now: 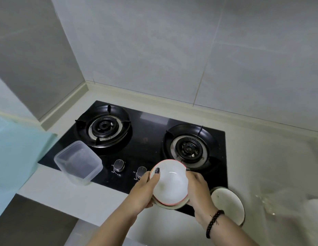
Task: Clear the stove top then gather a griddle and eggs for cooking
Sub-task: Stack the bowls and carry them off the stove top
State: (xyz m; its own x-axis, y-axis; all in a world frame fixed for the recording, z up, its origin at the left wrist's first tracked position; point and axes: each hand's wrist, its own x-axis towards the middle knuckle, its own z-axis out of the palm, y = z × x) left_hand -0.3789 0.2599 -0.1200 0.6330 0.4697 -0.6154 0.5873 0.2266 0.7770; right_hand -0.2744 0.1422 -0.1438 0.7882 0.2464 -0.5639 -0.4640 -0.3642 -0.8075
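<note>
Holding: a white bowl (169, 181) with a red rim is gripped from both sides above the front edge of the stove (147, 128). The left hand (145, 190) is curled round the bowl's left side, thumb laid over the rim. The right hand (197, 187) is clasped on the right side, one fingertip seen at the rim. A second, greenish rim is seen just under the bowl, so a stack of two may be held; it cannot be told for sure. A dark bead bracelet (214, 223) is worn on the right wrist.

The bowl is held over the right knob (141, 172), which is partly hidden by it. The left knob (119, 165) is fully visible. Both burners, left (103, 126) and right (189, 148), are bare.

A clear plastic tub (78, 162) is set at the stove's front left corner, overlapping the glass and the counter (66, 190). No lid is fitted. A white plate (228, 203) with a dark rim is placed at the front right corner, just beside the right hand, partly on the glass and partly off it.

A pale blue surface (16, 157) is seen at the far left, blurred. At the far right, something clear and shiny (271, 205) is seen on the counter; too blurred to identify.

Griddle and eggs: not seen in this view.
</note>
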